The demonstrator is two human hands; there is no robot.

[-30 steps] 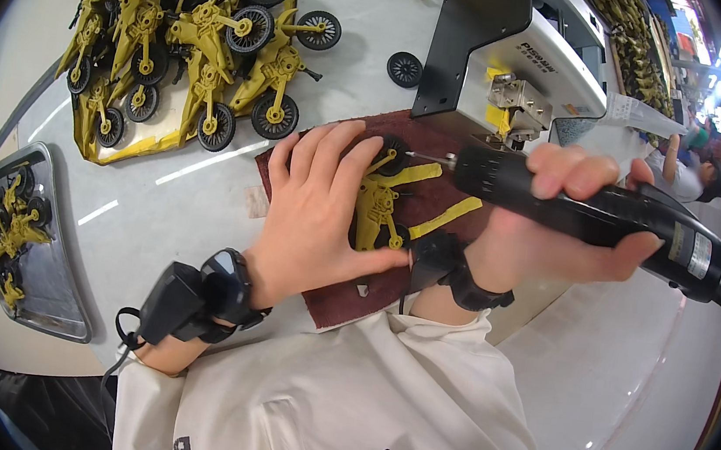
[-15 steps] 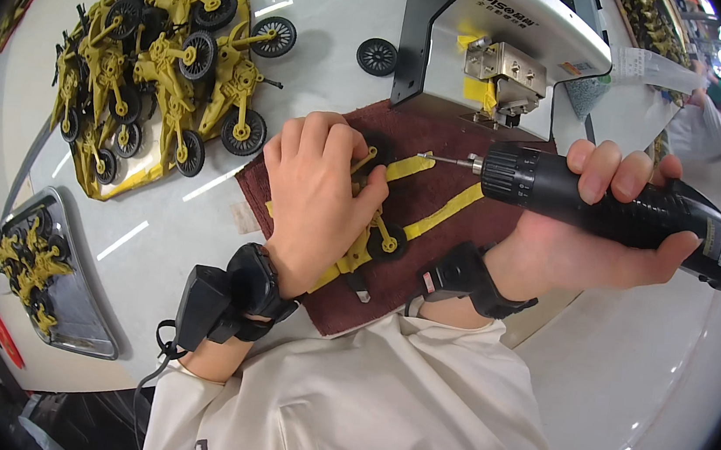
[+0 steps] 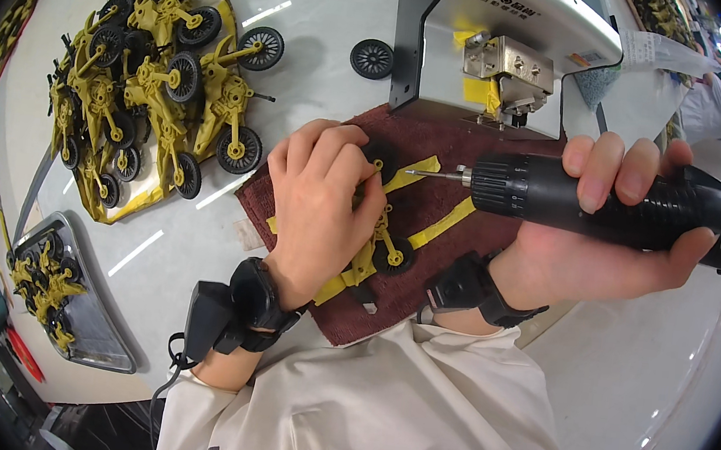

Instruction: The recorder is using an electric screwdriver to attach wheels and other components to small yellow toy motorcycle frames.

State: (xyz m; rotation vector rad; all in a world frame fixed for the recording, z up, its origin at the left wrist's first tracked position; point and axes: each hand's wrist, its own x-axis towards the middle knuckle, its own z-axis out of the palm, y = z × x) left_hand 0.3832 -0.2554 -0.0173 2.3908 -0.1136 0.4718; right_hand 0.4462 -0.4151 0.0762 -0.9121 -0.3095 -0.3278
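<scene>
My left hand (image 3: 315, 194) lies over a yellow toy motorcycle (image 3: 359, 271) on a dark red cloth (image 3: 410, 295). Its fingers are curled, with thumb and forefinger close together at the toy's far end. Much of the toy is hidden under this hand; a black wheel (image 3: 393, 256) shows beside it. My right hand (image 3: 592, 236) grips a black electric screwdriver (image 3: 548, 192) held level, its bit pointing left. The tip of the bit is a short way right of my left fingertips. Yellow tape strips (image 3: 441, 224) lie on the cloth under the bit.
A grey-and-black screw feeder (image 3: 522, 22) stands beyond the cloth, a loose black wheel (image 3: 372, 58) beside it. Several yellow toy motorcycles (image 3: 160, 81) are piled at left on a yellow-edged board. A metal tray (image 3: 107, 341) nearer me holds more yellow parts. Another person (image 3: 708, 112) is far right.
My left thumb and forefinger have drawn closer together. The screwdriver bit has moved a little left and nearer me, toward my left fingertips. The whole view has shifted slightly.
</scene>
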